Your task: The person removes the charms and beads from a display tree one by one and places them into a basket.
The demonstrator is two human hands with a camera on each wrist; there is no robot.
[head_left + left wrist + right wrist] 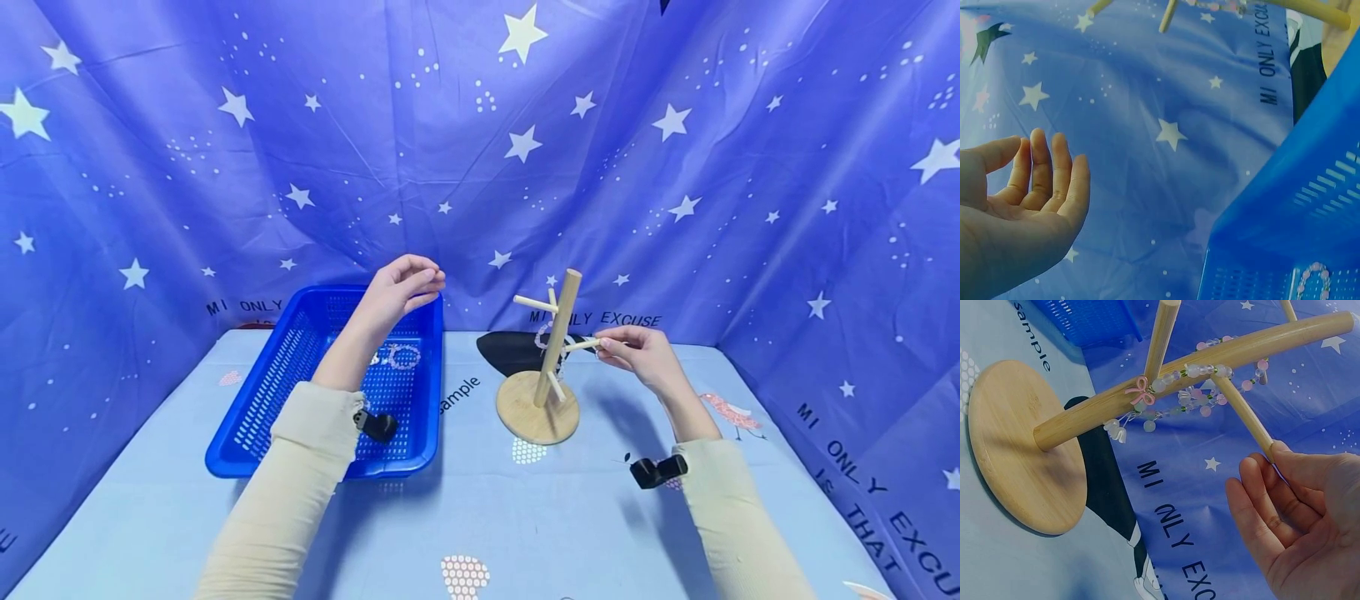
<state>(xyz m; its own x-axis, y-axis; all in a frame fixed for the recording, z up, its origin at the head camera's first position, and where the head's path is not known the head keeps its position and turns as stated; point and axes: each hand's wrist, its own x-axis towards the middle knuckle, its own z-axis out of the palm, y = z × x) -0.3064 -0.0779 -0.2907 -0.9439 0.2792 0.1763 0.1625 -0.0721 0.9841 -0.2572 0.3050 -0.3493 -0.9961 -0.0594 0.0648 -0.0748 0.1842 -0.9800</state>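
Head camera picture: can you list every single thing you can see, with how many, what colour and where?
Wooden stand: one, light wood, round base with pegs, middle of the table.
Bead bracelet: one, pink and clear beads with a pink bow, hung on the stand.
Basket: one, blue plastic, left side of the table.
Bracelets in the basket: at least one, pale beads, at its far end.
Tablecloth: one, light blue with small pictures, over the table.
Backdrop: one, blue with white stars, behind and at both sides.
Left hand: raised above the basket, holding nothing.
Right hand: fingertips at the end of a peg.
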